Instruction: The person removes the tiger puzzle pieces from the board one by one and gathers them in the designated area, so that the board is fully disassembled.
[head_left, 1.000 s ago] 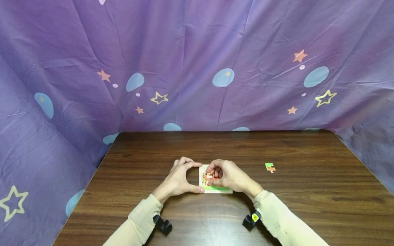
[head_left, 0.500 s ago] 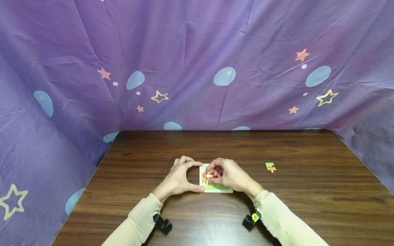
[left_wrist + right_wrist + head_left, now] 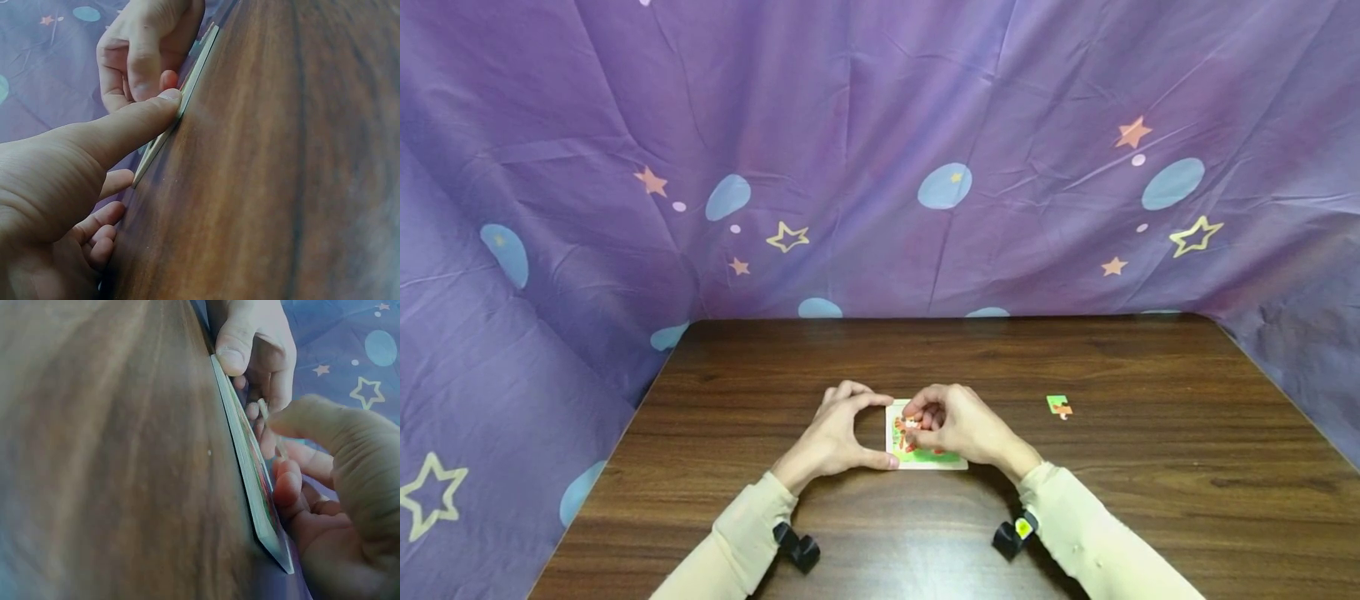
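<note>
A small square jigsaw puzzle board [image 3: 931, 458], with a pale rim and an orange and green picture, lies flat on the table. My left hand [image 3: 829, 437] holds it by the left side, thumb at the near corner and index finger at the far one. Over the board, my right hand [image 3: 972, 429] pinches a small puzzle piece [image 3: 263, 410] between thumb and fingers. In the right wrist view that piece is tilted on edge, slightly above the board. My right fingers cover part of the picture. Off to the right lies a loose puzzle piece [image 3: 1059, 406], green and orange.
The dark wood-grain table [image 3: 760, 367] runs back to a purple cloth [image 3: 880, 150] printed with stars and ovals. The cloth also hangs at both sides. A black wrist device [image 3: 796, 547] sits at my left cuff, another black device [image 3: 1013, 537] at my right.
My right hand shifts very slightly over the board, and the pinched piece changes its tilt a little. The left hand, the board and the loose piece stay in place.
</note>
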